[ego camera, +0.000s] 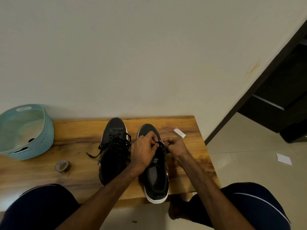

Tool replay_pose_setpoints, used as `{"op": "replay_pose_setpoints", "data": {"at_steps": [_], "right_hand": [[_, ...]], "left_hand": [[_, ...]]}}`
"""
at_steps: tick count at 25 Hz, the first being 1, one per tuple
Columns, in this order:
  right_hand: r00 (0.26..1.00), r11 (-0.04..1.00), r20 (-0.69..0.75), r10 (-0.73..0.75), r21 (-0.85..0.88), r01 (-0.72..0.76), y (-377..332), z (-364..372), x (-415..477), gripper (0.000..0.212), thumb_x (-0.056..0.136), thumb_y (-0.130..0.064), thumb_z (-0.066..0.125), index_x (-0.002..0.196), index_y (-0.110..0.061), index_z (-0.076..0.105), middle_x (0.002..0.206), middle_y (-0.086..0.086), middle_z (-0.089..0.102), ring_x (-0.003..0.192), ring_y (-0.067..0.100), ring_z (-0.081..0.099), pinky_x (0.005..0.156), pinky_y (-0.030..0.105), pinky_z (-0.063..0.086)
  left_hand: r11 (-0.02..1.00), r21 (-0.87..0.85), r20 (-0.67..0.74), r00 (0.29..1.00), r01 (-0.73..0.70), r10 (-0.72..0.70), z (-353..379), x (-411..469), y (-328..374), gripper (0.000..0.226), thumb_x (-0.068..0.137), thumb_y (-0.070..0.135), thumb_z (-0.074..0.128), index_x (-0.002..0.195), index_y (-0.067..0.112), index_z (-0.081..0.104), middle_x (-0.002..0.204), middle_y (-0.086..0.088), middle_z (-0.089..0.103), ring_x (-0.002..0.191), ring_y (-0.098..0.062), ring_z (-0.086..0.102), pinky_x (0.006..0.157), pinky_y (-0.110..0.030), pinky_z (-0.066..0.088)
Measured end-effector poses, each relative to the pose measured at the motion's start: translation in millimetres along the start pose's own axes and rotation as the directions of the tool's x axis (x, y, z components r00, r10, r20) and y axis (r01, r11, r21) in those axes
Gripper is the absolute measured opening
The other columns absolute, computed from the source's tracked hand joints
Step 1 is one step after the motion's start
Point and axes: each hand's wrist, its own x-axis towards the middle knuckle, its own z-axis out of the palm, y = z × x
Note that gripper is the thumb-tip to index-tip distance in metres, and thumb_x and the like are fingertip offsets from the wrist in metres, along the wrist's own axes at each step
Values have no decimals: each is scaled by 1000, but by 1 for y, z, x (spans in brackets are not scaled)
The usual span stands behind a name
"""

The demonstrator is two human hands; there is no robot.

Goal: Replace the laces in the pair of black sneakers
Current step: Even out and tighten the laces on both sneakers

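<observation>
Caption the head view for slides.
Left hand and right hand pinch a lace tip at the unlaced sneaker; the laced sneaker sits beside it on the bench.

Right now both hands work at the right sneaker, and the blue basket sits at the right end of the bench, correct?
Not quite. The head view shows the blue basket at the left end of the bench, not the right. The rest holds: the left hand and right hand both work at the right sneaker.

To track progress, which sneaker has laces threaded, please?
The left sneaker, beside the tape roll: black laces cross its eyelets; the right sneaker shows a bare tongue.
</observation>
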Motion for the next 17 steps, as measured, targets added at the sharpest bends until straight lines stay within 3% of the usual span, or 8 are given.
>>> {"op": "replay_pose_setpoints", "data": {"at_steps": [3, 6, 8, 12, 15, 17], "right_hand": [[1000, 1000, 1, -1, 1, 1, 3, 4, 4, 17, 88, 4, 66, 82, -10, 73, 76, 6, 71, 75, 19, 67, 68, 29, 56], [999, 990, -40, -25, -143, 19, -1, 12, 3, 20, 91, 1, 59, 82, -14, 69, 82, 6, 70, 79, 18, 66, 70, 31, 56], [997, 967, -66, -41, -253, 23, -3, 14, 1, 17, 95, -7, 54, 86, -16, 66, 90, 7, 69, 86, 21, 67, 79, 37, 58], [992, 970, -127, -28, -242, -3, -1, 14, -4, 14, 96, -10, 48, 87, -15, 58, 94, 11, 66, 92, 27, 66, 83, 50, 58], [989, 977, -116, -88, -205, 63, 1, 15, -12, 11, 100, -6, 48, 97, -9, 58, 89, 6, 65, 81, 19, 66, 73, 35, 61], [994, 982, -55, -99, -169, 89, 0, 15, -14, 11, 101, -7, 50, 102, -4, 60, 87, 9, 68, 72, 15, 67, 67, 30, 60]], "left_hand": [[999, 22, 25, 999, 31, -32, 1, 3, -6, 23, 85, 29, 73, 97, 37, 55, 87, 16, 67, 85, -2, 62, 74, -34, 56], [996, 89, 58, 998, 10, -15, 0, 4, -7, 27, 87, 37, 70, 108, 38, 52, 96, 15, 68, 97, -7, 58, 76, -33, 53], [987, 158, 91, 996, -39, 25, -1, 4, -5, 34, 90, 36, 67, 119, 37, 50, 105, 12, 69, 103, -12, 55, 78, -32, 50], [957, 262, 134, 987, -125, 92, -4, -2, -3, 35, 94, 35, 61, 128, 37, 48, 113, 10, 69, 111, -18, 52, 95, -38, 44], [983, 173, 82, 995, -63, 50, 0, -8, -4, 23, 102, 38, 45, 123, 34, 53, 103, 7, 68, 103, -17, 56, 93, -38, 43], [998, 66, 60, 998, 14, -18, 2, -6, -9, 27, 102, 43, 40, 116, 31, 60, 96, 7, 68, 96, -14, 60, 90, -40, 48]]}}
